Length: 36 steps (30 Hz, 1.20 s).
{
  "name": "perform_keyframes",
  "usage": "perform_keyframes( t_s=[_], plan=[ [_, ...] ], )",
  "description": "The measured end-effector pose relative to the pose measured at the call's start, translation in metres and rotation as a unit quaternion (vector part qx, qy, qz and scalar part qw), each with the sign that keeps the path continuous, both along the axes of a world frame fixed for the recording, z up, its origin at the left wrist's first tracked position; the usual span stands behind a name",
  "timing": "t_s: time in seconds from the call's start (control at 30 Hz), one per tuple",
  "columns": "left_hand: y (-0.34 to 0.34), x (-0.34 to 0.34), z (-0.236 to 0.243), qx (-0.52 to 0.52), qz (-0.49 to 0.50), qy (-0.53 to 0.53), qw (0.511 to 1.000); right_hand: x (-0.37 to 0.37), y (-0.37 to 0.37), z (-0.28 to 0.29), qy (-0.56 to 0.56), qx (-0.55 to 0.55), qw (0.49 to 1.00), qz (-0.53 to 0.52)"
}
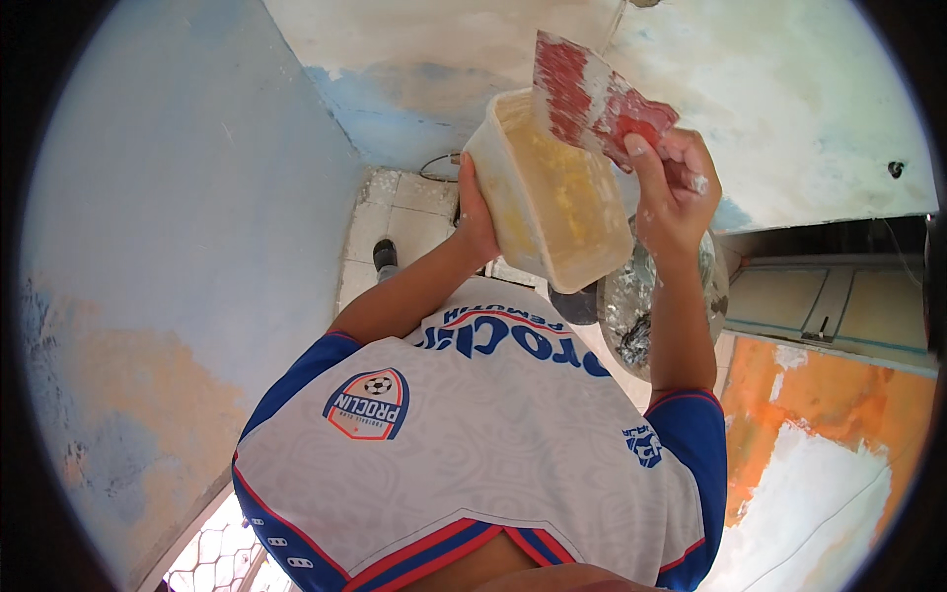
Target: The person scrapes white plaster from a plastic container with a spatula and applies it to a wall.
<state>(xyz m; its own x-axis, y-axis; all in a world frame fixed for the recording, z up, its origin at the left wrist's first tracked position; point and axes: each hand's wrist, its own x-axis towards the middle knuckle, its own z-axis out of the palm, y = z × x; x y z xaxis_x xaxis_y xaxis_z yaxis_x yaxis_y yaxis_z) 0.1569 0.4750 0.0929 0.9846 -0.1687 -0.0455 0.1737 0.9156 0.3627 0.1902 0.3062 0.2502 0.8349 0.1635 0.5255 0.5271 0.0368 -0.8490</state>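
My left hand (477, 215) grips the left side of a pale plastic tub (515, 212), thumb along its outer wall. The tub is tilted, and yellowish smears coat its inside. In my right hand (679, 192) is a red putty scraper (582, 97), pinched between thumb and fingers. White paste streaks its broad blade, which stands over the tub's upper rim. Whether the blade touches the rim I cannot tell. White flecks of paste also mark my right fingers. The fingertips of my left hand are hidden behind the tub.
A patchy blue wall (197, 178) rises at left, and a whitish plastered wall (779, 109) faces me. Below my right forearm stands a round, paint-spattered surface (631, 316). Wooden shutters (789, 296) and an orange-and-white wall patch (819, 424) are at right. The floor is tiled (404, 212).
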Motion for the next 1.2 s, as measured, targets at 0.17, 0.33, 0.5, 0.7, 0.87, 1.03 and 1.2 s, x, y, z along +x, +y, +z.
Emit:
perform_keyframes(
  t_s=[0.17,0.33,0.5,0.7,0.87,1.03,1.2],
  plan=[
    [0.001,0.001,-0.001,-0.021,-0.046,0.014,0.999,0.014,-0.004,-0.004,0.069,0.014,0.995,0.073],
    [0.000,0.002,-0.011,-0.010,-0.078,0.024,0.997,0.027,-0.008,-0.020,0.091,0.060,0.988,0.112],
    [-0.001,-0.002,-0.002,-0.034,-0.136,0.027,0.990,0.033,-0.022,-0.034,0.099,0.081,0.982,0.137],
    [-0.003,-0.003,-0.012,-0.001,-0.131,0.024,0.991,0.021,-0.030,-0.041,0.115,0.119,0.974,0.153],
    [-0.001,-0.002,-0.016,0.004,-0.122,0.019,0.992,0.007,-0.041,-0.050,0.151,0.087,0.976,0.131],
    [0.002,-0.001,-0.016,0.015,-0.128,0.021,0.991,-0.009,-0.051,-0.054,0.160,0.087,0.971,0.157],
    [0.001,-0.002,-0.014,-0.045,-0.157,0.020,0.986,-0.023,-0.068,-0.057,0.160,0.076,0.972,0.154]
  ],
)
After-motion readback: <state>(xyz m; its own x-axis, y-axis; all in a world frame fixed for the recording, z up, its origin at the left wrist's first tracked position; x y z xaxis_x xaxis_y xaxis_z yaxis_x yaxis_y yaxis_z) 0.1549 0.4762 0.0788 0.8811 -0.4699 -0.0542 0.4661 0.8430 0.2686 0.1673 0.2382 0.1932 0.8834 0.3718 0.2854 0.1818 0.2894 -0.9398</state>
